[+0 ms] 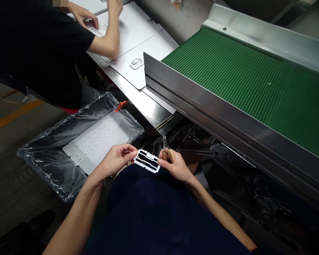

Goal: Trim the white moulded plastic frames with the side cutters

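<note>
Between my two hands, above my lap, is a white plastic frame [148, 161] with long slots. My left hand [119, 158] pinches its left end between thumb and fingers. My right hand [176, 166] is closed around a pair of nippers [168, 150] with tan handles, its jaws pointing up. The right thumb and a finger also touch the frame's right end. To the left, a bin lined with clear plastic [49, 177] holds rows of flat white parts [91, 136] on a white sheet. An orange clip [121, 105] sits on the bin's far rim.
A green ribbed conveyor belt [228, 74] with a metal side rail [202, 102] runs along the right. At the back left, a person in black [42, 53] handles white parts on a metal table [138, 101] covered with white sheets. A small stack of white frames [136, 63] lies there.
</note>
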Motion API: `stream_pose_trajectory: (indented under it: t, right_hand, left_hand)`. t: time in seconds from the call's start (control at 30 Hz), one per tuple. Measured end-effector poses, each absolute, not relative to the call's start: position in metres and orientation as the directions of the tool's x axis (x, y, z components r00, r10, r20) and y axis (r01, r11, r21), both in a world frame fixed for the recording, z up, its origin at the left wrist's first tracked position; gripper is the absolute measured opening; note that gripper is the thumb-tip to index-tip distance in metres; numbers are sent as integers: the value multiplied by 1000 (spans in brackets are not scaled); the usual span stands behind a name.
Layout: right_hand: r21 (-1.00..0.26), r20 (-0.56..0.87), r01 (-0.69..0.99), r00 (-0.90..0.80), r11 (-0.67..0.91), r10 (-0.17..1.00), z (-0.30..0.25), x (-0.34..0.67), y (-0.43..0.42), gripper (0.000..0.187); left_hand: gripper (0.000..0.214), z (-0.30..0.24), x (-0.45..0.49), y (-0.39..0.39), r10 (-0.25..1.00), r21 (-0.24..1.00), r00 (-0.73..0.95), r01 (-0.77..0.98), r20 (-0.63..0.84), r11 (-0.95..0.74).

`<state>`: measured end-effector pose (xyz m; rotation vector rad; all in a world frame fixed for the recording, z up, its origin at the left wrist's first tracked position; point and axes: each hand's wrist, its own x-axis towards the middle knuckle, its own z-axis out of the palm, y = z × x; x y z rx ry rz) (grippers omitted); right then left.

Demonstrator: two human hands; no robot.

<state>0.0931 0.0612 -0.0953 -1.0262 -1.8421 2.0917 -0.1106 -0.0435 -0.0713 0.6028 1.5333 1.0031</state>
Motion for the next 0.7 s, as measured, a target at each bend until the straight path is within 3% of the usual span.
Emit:
stream_pose_trajectory:
  t: [0.3,0.43,0.57,0.7]
  right_hand:
    - [-922,-383,340,-741,-184,551,-93,93,62,14]
    - [-917,-397,344,-744,-200,537,-94,93,62,14]
    - [-913,-408,334,-756,-234,512,-100,92,61,16]
    - [-891,-435,313,-798,-330,418,-110,92,55,23]
  left_hand:
    - [23,-74,-115,-48,826,837,-135,-90,-547,539]
    - [21,-78,-114,-49,842,848,-187,67,-507,525]
    - [15,-76,-107,-48,887,865,-323,272,-330,421]
    - [16,-70,-103,-47,948,952,-258,189,-187,239]
